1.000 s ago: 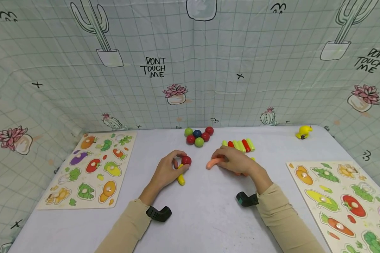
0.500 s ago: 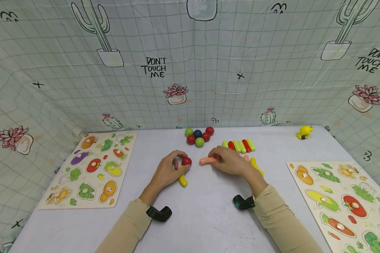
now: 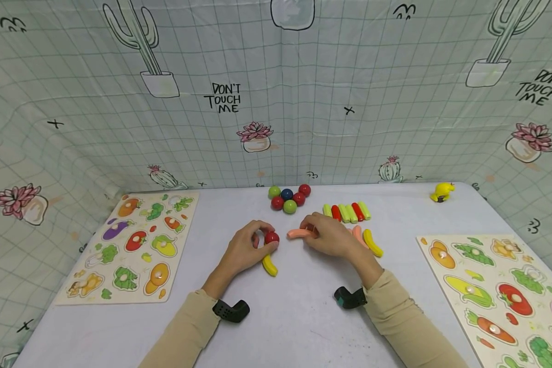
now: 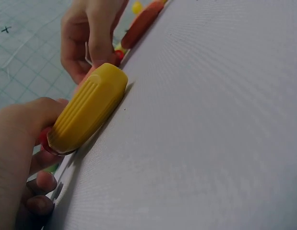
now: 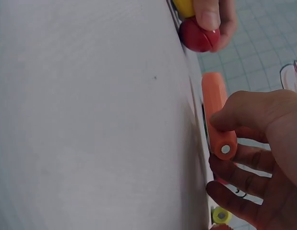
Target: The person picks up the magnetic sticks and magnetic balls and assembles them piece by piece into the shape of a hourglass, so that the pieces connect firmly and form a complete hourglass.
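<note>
My left hand [image 3: 243, 250] pinches a shiny red ball [image 3: 272, 237] between thumb and fingers. A curved yellow stick [image 3: 270, 266] lies against the ball's near side; in the left wrist view this ribbed yellow stick [image 4: 90, 108] meets the red ball. Whether they are joined cannot be told. My right hand [image 3: 328, 235] pinches a curved orange stick [image 3: 299, 233], whose free end points left toward the ball, a small gap away. Seen from the right wrist, the orange stick [image 5: 215, 105] has a round silvery disc in its near end.
Beyond the hands sit several red, green and blue balls [image 3: 289, 206]. A row of light green and red sticks [image 3: 351, 213] lies right of them. Orange and yellow sticks [image 3: 372, 243] lie by my right wrist. Vegetable picture boards [image 3: 177, 255] flank both sides; a yellow toy [image 3: 441, 192] stands back right.
My right hand has moved left with the orange stick, bringing it closer to the red ball and uncovering sticks behind. The yellow stick has shifted slightly toward me and right.
</note>
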